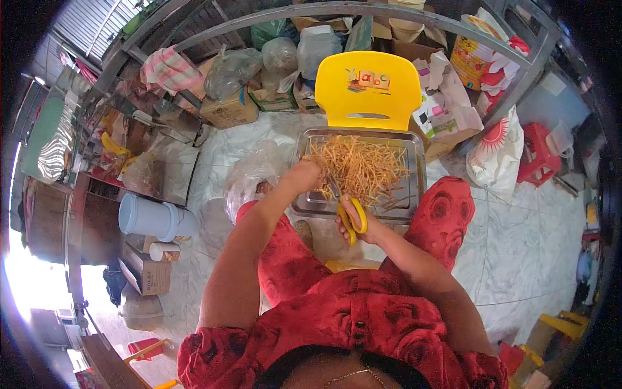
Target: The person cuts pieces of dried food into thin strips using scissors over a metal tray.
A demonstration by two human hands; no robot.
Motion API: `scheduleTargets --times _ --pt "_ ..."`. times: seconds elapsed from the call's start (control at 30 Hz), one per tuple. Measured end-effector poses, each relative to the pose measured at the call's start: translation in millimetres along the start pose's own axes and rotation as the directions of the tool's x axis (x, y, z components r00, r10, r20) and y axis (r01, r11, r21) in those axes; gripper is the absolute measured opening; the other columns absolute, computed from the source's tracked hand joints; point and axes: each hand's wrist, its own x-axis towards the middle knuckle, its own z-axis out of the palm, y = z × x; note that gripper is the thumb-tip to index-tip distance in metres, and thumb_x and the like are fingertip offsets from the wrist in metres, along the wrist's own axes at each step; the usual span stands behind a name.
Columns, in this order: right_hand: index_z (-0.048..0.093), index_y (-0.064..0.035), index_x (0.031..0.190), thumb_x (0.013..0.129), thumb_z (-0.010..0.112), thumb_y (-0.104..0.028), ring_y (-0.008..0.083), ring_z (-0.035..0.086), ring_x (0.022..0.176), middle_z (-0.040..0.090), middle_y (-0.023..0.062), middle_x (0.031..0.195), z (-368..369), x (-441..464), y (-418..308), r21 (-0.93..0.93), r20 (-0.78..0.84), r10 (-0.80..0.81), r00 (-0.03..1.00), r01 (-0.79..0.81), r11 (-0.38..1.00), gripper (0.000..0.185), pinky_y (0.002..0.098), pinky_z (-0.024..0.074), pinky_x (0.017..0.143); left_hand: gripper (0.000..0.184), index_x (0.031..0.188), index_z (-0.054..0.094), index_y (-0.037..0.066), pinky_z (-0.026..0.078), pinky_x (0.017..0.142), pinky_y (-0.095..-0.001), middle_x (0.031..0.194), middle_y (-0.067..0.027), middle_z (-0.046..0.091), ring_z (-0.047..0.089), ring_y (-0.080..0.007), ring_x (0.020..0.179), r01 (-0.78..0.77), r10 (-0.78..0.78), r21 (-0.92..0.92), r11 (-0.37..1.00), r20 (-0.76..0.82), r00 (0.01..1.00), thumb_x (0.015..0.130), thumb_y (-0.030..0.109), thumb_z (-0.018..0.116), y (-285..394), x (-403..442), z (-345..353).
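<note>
A heap of thin, dry, yellow-brown strands [366, 165], perhaps roots or stems, lies in a shallow metal tray [414, 188]. My left hand [307, 176] is closed at the heap's left edge, pinching some strands; its fingertips are partly hidden. In my right hand [355, 222] are scissors [352, 227] with yellow handles, their blades pointing up and left toward my left hand. I cannot tell whether the blades are apart. The tray rests in front of a yellow chair back [369, 84] with printed letters, between my knees.
A clear plastic bag [253, 181] lies left of the tray, near my left forearm. Farther left are a light blue bucket [146, 217] and a cardboard box [149, 269]. Filled bags and boxes line the back. A white sack [495, 152] and red stool [538, 152] stand right.
</note>
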Motion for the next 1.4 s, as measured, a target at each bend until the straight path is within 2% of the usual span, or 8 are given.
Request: scheduleTargets --times 0.3,0.4,0.6,0.7,0.87,0.97,1.07,1.4 --pt "0.046 -0.0056 0.074 0.074 0.037 -0.069 0.0140 0.047 0.050 0.046 0.0039 0.061 4 -1 -1 0.014 -0.059 -0.057 0.997 0.058 0.998 0.064 0.0256 0.0403 0.042 0.023 0.078 0.061 -0.002 0.046 0.073 -0.0392 0.080 -0.0193 0.060 0.058 -0.0314 0.080 -0.057 0.010 0.184 0.981 0.248 0.969 0.069 0.019 0.055 14 13 0" --pt "0.038 -0.0103 0.096 0.071 0.043 -0.068 0.0136 0.046 0.053 0.044 0.0026 0.070 1 -1 -2 0.030 0.034 0.001 0.999 -0.002 1.000 0.063 0.0272 0.0428 0.044 0.023 0.072 0.062 -0.001 0.046 0.072 -0.0397 0.076 -0.0186 0.060 0.059 -0.0320 0.076 -0.044 0.006 0.181 0.983 0.209 0.978 0.069 0.021 0.055 11 12 4" --pt "0.039 -0.0102 0.094 0.071 0.043 -0.068 0.0136 0.045 0.054 0.044 0.0021 0.072 3 -7 -5 0.054 0.031 0.022 0.999 -0.024 0.998 0.062 0.0265 0.0421 0.044 0.024 0.072 0.057 -0.005 0.046 0.069 -0.0425 0.074 -0.0220 0.057 0.057 -0.0361 0.073 0.022 -0.034 0.084 0.996 0.148 0.988 0.070 0.018 0.052 -18 9 23" --pt "0.041 -0.0082 0.086 0.069 0.042 -0.071 0.0138 0.046 0.053 0.044 0.0024 0.069 5 -3 -2 0.051 -0.012 -0.017 1.000 0.017 0.999 0.065 0.0264 0.0423 0.043 0.025 0.078 0.057 -0.003 0.045 0.069 -0.0425 0.078 -0.0213 0.057 0.056 -0.0357 0.074 -0.055 0.052 -0.047 0.997 -0.051 0.997 0.072 0.022 0.054 -16 3 21" --pt "0.043 -0.0070 0.070 0.066 0.038 -0.076 0.0140 0.046 0.049 0.042 0.0033 0.058 1 -4 -3 -0.028 0.011 0.034 0.999 -0.034 0.999 0.069 0.0263 0.0422 0.043 0.043 0.104 0.054 0.007 0.044 0.073 -0.0393 0.095 -0.0177 0.051 0.053 -0.0338 0.086 0.013 -0.023 -0.106 0.994 -0.089 0.996 0.070 0.032 0.062 -13 -1 16" --pt "0.043 -0.0070 0.070 0.067 0.039 -0.075 0.0146 0.046 0.048 0.043 0.0039 0.058 1 -9 -7 -0.032 0.025 0.082 0.996 -0.081 0.996 0.068 0.0265 0.0419 0.043 0.042 0.094 0.053 0.005 0.044 0.071 -0.0409 0.092 -0.0189 0.049 0.053 -0.0349 0.085 0.104 -0.129 -0.295 0.950 -0.067 0.989 0.066 0.033 0.066 -19 -4 14" --pt "0.044 -0.0069 0.069 0.068 0.040 -0.073 0.0151 0.046 0.048 0.044 0.0043 0.057 -2 -3 -4 0.013 0.042 0.081 0.996 -0.082 0.997 0.066 0.0271 0.0415 0.043 0.040 0.092 0.053 0.008 0.044 0.071 -0.0407 0.089 -0.0178 0.048 0.053 -0.0349 0.083 0.139 -0.151 -0.169 0.976 -0.060 0.987 0.065 0.033 0.068 -18 -1 19" --pt "0.045 -0.0051 0.071 0.070 0.041 -0.070 0.0154 0.045 0.048 0.044 0.0046 0.057 -8 -3 -8 0.149 0.128 0.063 0.990 -0.082 0.985 0.065 0.0281 0.0399 0.043 0.032 0.085 0.054 0.010 0.044 0.070 -0.0388 0.088 -0.0139 0.045 0.053 -0.0331 0.081 0.192 -0.206 -0.250 0.949 -0.034 0.978 0.065 0.032 0.068 -28 1 19"
